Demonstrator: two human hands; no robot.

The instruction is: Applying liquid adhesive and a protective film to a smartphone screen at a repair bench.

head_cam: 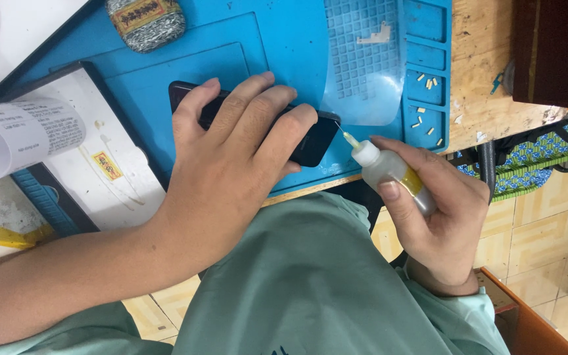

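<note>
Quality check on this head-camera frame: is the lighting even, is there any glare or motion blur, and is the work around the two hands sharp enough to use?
Head view: soft, even light with only faint shadows; left hand on the dark phone and right hand with the needle-tip bottle are sharp; mild sheen on the clear film over the blue mat; no motion blur.

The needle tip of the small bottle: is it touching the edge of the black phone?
Touching, as far as the head view shows: the bottle's needle tip meets the black phone's right edge with no visible gap.
</note>
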